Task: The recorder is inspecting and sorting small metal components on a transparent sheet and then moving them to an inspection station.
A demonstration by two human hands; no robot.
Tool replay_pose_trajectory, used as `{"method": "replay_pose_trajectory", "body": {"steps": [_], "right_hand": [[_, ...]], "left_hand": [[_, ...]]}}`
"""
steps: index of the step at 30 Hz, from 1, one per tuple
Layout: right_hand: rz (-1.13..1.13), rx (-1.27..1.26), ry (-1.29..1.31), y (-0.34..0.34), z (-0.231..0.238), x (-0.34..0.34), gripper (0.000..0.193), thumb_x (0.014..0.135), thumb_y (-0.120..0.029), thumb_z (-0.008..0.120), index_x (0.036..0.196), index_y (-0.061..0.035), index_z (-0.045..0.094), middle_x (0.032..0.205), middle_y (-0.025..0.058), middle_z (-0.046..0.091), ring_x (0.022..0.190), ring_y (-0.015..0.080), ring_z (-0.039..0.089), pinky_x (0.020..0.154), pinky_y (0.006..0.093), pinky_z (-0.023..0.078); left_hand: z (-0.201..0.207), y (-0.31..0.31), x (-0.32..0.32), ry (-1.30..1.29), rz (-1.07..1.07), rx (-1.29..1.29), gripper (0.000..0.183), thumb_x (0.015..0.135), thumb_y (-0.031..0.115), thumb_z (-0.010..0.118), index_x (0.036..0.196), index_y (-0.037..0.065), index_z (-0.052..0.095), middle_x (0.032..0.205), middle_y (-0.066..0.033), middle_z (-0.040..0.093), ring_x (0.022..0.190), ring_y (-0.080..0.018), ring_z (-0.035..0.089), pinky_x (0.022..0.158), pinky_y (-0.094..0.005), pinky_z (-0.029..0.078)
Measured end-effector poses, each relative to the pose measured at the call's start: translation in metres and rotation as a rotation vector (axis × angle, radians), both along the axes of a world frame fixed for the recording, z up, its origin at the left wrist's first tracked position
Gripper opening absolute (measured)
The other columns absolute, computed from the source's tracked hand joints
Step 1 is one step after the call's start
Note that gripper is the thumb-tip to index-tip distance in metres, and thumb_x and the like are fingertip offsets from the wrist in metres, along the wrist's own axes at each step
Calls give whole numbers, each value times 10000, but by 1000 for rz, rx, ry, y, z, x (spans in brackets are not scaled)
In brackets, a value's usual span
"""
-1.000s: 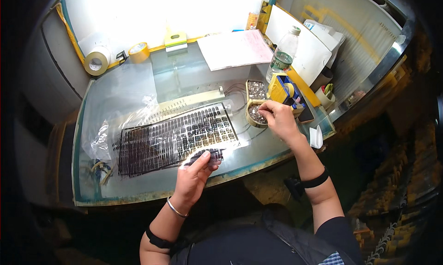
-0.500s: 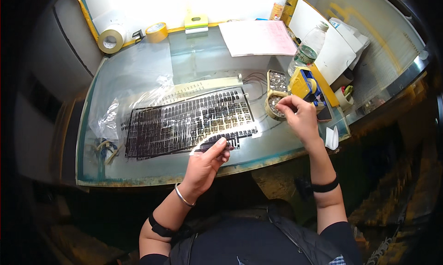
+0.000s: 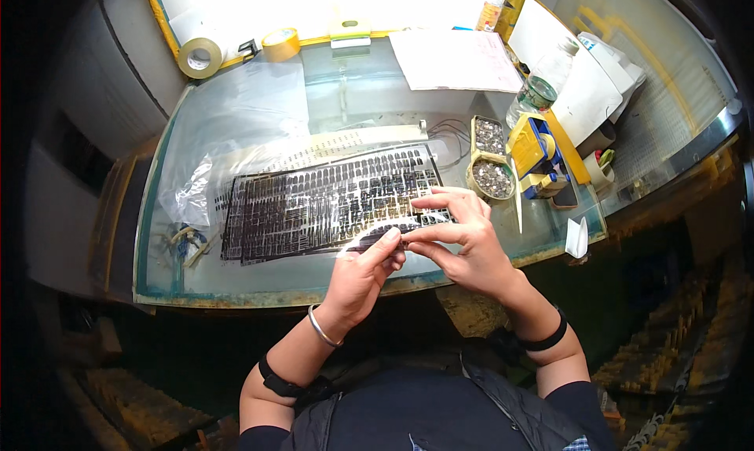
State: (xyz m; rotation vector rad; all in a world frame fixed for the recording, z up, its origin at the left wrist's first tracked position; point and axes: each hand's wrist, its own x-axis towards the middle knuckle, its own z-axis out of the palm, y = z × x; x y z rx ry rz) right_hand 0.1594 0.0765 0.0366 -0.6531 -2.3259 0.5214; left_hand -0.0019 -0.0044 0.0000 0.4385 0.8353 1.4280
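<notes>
Dark-patterned transparent film sheets [image 3: 314, 203] lie overlapping on the glass-topped table [image 3: 259, 282]. At their near right edge my left hand [image 3: 365, 274] is closed, thumb pressed over curled fingers on a small dark piece, mostly hidden. My right hand [image 3: 467, 243] meets it there, thumb and index fingertip brought together beside the left thumb. Whatever the right fingertips hold is too small to make out; its other fingers reach out over the film. To the right stand a round tub [image 3: 492, 177] and a rectangular tub [image 3: 488, 135], both filled with small grey bits.
Behind the tubs are a clear bottle [image 3: 542, 86] and a yellow-and-blue tape dispenser [image 3: 534, 148]. Paper sheets [image 3: 455, 60] and tape rolls [image 3: 280, 45] line the back. Crumpled clear plastic [image 3: 192, 192] lies left; a folded white paper [image 3: 576, 237] sits at the right edge.
My right hand has moved left from the round tub to my left hand's fingertips. My left hand still grips at the film's near edge. The whole view has shifted slightly.
</notes>
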Motion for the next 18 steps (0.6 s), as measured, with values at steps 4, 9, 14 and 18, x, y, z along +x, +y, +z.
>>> {"method": "replay_pose_trajectory", "body": {"steps": [4, 9, 14, 18], "right_hand": [[20, -2, 9, -4, 3, 9, 223, 686, -199, 780, 903, -215, 735, 1139, 31, 611, 1187, 267, 459, 981, 398, 258], [17, 113, -75, -12, -3, 10, 302, 678, -203, 777, 969, -254, 714, 1206, 27, 569, 1201, 282, 442, 986, 434, 213], [-4, 275, -55, -12, -11, 7, 258, 674, -162, 726, 917, -248, 704, 1157, 1, 581, 1172, 251, 468, 974, 440, 223], [-12, 477, -10, -12, -19, 7, 178, 703, -156, 644, 868, -209, 687, 1037, -52, 607, 1117, 189, 508, 966, 437, 230]], "left_hand": [[1, 0, 0, -8, 0, -9, 119, 932, 161, 575, 963, 53, 613, 826, -3, 602, 751, -85, 550, 693, -231, 445], [2, -1, 1, -15, 20, -27, 114, 930, 156, 578, 956, 51, 613, 828, -7, 607, 740, -86, 551, 690, -237, 450], [1, -3, 2, -21, 44, -11, 103, 924, 137, 583, 963, 47, 614, 842, -11, 614, 729, -88, 549, 681, -237, 446], [3, -1, 5, -6, 37, 14, 94, 914, 102, 586, 985, 46, 612, 863, -8, 611, 733, -86, 538, 658, -234, 425]]}}
